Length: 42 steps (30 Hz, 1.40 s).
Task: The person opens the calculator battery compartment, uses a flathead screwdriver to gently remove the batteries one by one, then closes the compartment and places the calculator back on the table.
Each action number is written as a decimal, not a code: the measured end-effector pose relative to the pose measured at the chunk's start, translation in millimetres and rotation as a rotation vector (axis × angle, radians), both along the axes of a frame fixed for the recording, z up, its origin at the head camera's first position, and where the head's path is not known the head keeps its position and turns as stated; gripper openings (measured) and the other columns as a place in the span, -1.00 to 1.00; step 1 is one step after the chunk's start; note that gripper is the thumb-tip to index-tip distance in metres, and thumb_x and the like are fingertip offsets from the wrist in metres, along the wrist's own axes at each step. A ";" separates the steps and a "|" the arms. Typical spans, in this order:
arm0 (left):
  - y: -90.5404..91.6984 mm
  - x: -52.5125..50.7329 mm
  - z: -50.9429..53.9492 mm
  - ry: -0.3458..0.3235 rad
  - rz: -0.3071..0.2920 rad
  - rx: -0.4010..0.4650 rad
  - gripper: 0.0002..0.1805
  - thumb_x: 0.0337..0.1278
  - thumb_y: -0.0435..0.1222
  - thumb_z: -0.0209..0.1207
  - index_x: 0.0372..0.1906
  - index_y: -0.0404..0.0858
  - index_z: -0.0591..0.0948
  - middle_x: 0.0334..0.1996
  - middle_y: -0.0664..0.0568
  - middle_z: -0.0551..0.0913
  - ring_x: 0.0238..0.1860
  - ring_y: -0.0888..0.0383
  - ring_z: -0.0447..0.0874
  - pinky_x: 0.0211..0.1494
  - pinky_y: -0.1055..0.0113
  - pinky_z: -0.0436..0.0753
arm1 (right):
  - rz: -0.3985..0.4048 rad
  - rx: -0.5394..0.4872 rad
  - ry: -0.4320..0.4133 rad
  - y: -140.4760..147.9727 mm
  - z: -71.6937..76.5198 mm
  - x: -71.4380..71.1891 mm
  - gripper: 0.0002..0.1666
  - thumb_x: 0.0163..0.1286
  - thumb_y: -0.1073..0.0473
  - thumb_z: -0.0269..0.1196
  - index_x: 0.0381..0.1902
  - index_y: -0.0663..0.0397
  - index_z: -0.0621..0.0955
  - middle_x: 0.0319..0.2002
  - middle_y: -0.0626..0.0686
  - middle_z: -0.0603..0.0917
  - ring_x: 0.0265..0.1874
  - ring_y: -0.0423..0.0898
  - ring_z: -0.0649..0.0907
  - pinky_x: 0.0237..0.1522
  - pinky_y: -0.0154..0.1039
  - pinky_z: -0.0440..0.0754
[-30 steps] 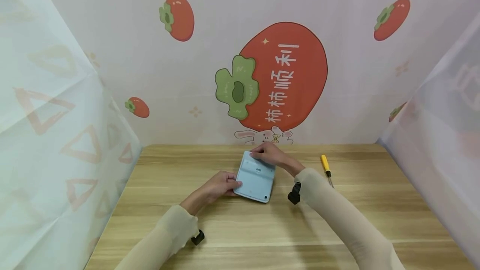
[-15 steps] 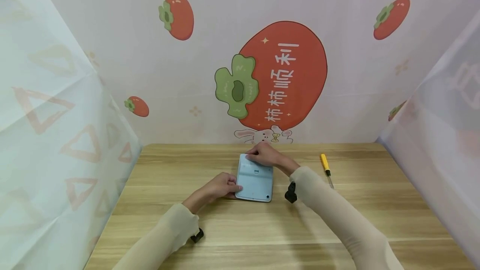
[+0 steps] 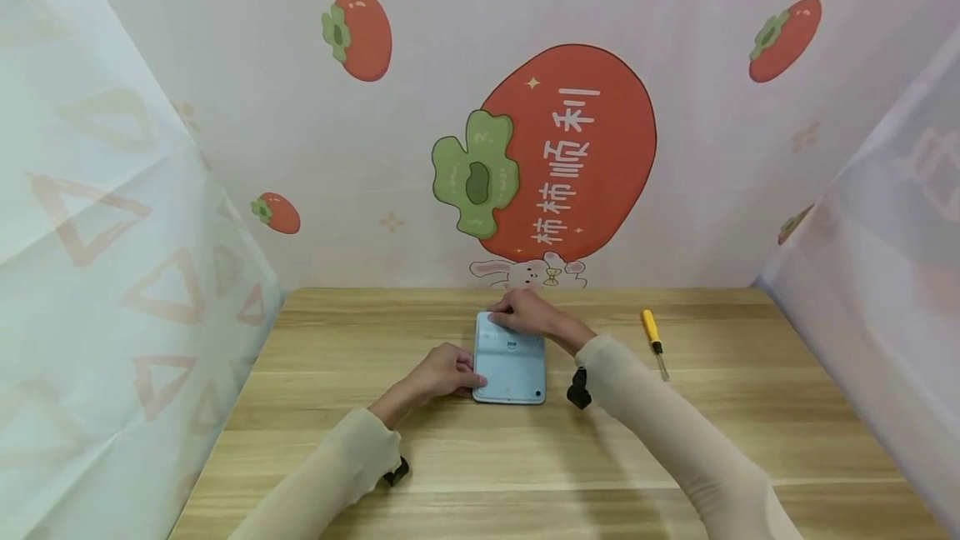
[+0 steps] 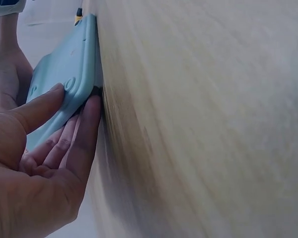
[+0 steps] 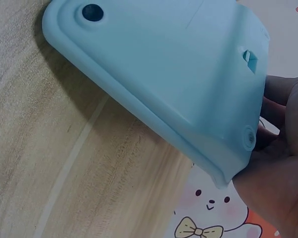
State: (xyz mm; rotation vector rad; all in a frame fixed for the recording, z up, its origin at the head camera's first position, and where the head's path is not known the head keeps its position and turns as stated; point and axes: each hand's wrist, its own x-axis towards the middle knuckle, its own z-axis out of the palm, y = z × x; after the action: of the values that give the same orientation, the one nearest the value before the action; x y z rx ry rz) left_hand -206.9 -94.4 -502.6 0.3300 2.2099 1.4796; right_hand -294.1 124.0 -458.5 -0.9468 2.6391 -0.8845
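Observation:
A light-blue plastic device [image 3: 510, 369] lies on the wooden table with its back side up, showing a small slot and round feet. The left hand [image 3: 442, 371] grips its lower left edge; in the left wrist view the thumb lies on top and the fingers [image 4: 92, 111] are under the rim. At the far edge the right hand [image 3: 528, 313] holds the device, thumb on its back. The right wrist view shows the device [image 5: 154, 64] close up, with the right hand [image 5: 283, 148] at its end; some fingertips are hidden behind it.
A screwdriver [image 3: 652, 332] with a yellow handle lies on the table [image 3: 465, 457] to the right of the right hand. A printed cloth [image 3: 405, 107] hangs behind the table, and more cloth stands at both sides.
The device has turned from a slant to nearly straight and settled slightly lower in the head view. Both hands have kept their hold, the right one shifting slightly left with it.

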 end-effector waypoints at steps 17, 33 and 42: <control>0.5 -1.1 -1.5 0.158 0.023 -0.164 -0.73 0.14 -0.34 0.53 -0.48 -0.24 0.62 -0.67 0.19 0.57 -0.58 0.31 0.44 -0.48 0.47 0.41 | -0.014 0.048 0.051 -5.3 -19.0 -3.1 -0.68 0.59 0.15 0.28 0.16 0.19 0.76 -0.04 0.10 0.83 -0.33 -0.18 0.56 -0.29 -0.35 0.47; 2.9 -2.3 -1.6 0.182 0.039 -0.203 -0.73 0.10 -0.34 0.56 -0.49 -0.25 0.63 -0.68 0.15 0.61 -0.62 0.31 0.50 -0.52 0.47 0.47 | -0.092 -0.036 -0.035 -1.9 -30.3 -6.7 -0.76 0.57 0.16 0.32 0.02 0.12 0.83 -0.02 0.04 0.84 -0.01 -0.08 0.73 0.05 -0.15 0.68; 4.3 -2.3 -1.3 0.177 0.053 -0.213 -0.74 0.08 -0.33 0.57 -0.46 -0.25 0.65 -0.67 0.12 0.65 -0.62 0.29 0.55 -0.53 0.47 0.52 | -0.080 -0.031 -0.045 -2.4 -35.2 -10.0 -0.76 0.56 0.15 0.33 0.02 0.12 0.83 -0.05 0.03 0.84 -0.17 -0.17 0.65 -0.10 -0.27 0.61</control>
State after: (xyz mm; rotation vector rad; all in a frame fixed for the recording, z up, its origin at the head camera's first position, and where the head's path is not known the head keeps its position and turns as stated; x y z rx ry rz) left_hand -209.2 -90.2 -503.9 0.3455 2.5083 1.2681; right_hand -304.1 121.6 -493.7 -0.8227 2.6488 -0.9567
